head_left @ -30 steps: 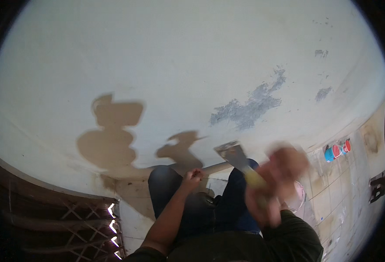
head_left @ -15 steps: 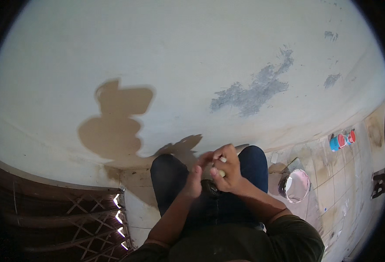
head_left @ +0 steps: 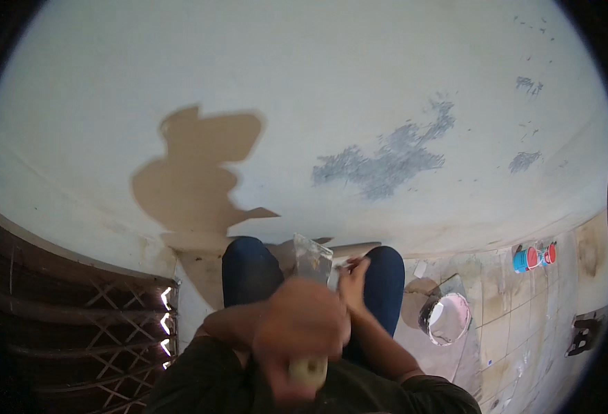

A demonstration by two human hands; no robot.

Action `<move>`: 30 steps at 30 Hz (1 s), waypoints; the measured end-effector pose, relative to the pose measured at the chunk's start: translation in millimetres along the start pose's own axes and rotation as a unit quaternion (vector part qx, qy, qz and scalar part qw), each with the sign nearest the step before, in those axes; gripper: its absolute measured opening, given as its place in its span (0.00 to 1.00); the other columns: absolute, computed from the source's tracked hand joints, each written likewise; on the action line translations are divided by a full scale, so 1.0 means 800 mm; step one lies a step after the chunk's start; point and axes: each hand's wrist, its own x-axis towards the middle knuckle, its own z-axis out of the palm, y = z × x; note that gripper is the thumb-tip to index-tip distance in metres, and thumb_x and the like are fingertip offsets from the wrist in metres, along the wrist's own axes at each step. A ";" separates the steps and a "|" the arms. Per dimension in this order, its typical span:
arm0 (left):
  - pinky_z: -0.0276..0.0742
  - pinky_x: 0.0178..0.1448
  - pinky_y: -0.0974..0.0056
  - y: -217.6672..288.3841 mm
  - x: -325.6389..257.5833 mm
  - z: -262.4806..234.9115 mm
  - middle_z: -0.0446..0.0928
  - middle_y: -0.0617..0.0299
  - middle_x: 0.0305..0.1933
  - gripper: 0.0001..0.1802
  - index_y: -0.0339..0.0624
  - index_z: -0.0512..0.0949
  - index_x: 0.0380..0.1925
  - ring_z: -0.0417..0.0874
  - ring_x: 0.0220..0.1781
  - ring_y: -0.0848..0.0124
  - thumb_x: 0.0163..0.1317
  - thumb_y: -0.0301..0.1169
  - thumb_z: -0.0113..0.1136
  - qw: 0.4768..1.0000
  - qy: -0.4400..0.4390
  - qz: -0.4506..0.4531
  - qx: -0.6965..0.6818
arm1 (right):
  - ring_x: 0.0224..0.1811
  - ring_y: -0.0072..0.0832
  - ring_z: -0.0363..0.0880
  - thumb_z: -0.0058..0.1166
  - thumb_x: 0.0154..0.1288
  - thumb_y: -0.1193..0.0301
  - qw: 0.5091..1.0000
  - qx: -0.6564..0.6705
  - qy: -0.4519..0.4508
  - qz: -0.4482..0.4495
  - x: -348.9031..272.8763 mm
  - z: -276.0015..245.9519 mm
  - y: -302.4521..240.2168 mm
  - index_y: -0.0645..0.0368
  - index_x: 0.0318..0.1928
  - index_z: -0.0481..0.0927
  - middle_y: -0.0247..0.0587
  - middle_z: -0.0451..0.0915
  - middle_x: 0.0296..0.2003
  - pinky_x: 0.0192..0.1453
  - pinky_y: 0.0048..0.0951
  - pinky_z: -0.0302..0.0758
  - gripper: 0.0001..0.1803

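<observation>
I crouch facing a white wall (head_left: 304,103), my knees in dark blue trousers (head_left: 248,269) close to it. My left hand (head_left: 300,331) is closed around the pale handle of a putty knife (head_left: 311,259), whose wide metal blade points up toward the wall's base. My right hand (head_left: 352,276) is just right of the blade with its fingertips at the blade's edge. Whether they pinch it is unclear. A grey scraped patch (head_left: 386,162) shows on the wall above right.
A white bucket (head_left: 445,317) stands on the tiled floor to my right. Small blue and red cans (head_left: 535,257) sit farther right by the wall. A dark lattice grille (head_left: 76,324) runs along the left. Smaller grey patches (head_left: 524,162) mark the wall.
One second ago my right hand held the knife out to the right. The hands then met over my knees, and now the left hand grips the handle while the right is at the blade.
</observation>
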 end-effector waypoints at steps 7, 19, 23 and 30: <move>0.72 0.23 0.64 -0.035 0.049 -0.010 0.74 0.62 0.21 0.20 0.46 0.77 0.20 0.77 0.21 0.64 0.59 0.49 0.62 0.979 -0.024 0.118 0.167 | 0.46 0.35 0.75 0.54 0.66 0.67 0.844 -0.287 -0.449 -0.063 0.001 0.062 0.064 0.63 0.50 0.75 0.48 0.77 0.43 0.54 0.39 0.71 0.16; 0.70 0.21 0.66 -0.068 0.054 0.003 0.72 0.62 0.17 0.17 0.40 0.72 0.14 0.74 0.18 0.67 0.56 0.37 0.62 0.938 0.156 0.049 0.305 | 0.60 0.44 0.73 0.54 0.67 0.59 0.839 -0.063 -0.539 0.039 -0.017 0.060 0.063 0.60 0.61 0.72 0.53 0.75 0.57 0.62 0.40 0.70 0.27; 0.67 0.21 0.65 -0.142 0.059 0.013 0.71 0.62 0.16 0.23 0.40 0.72 0.16 0.73 0.16 0.68 0.66 0.43 0.54 0.936 0.307 0.035 0.170 | 0.57 0.37 0.75 0.52 0.69 0.62 0.847 -0.048 -0.526 -0.061 -0.014 0.045 0.010 0.62 0.58 0.73 0.50 0.77 0.53 0.61 0.39 0.69 0.23; 0.56 0.18 0.64 -0.072 0.068 0.050 0.66 0.68 0.13 0.28 0.47 0.63 0.13 0.65 0.13 0.72 0.63 0.55 0.46 0.881 0.366 0.031 0.298 | 0.63 0.50 0.71 0.54 0.65 0.58 0.869 -0.112 -0.473 0.090 -0.019 0.048 0.091 0.65 0.63 0.70 0.56 0.73 0.60 0.62 0.41 0.70 0.31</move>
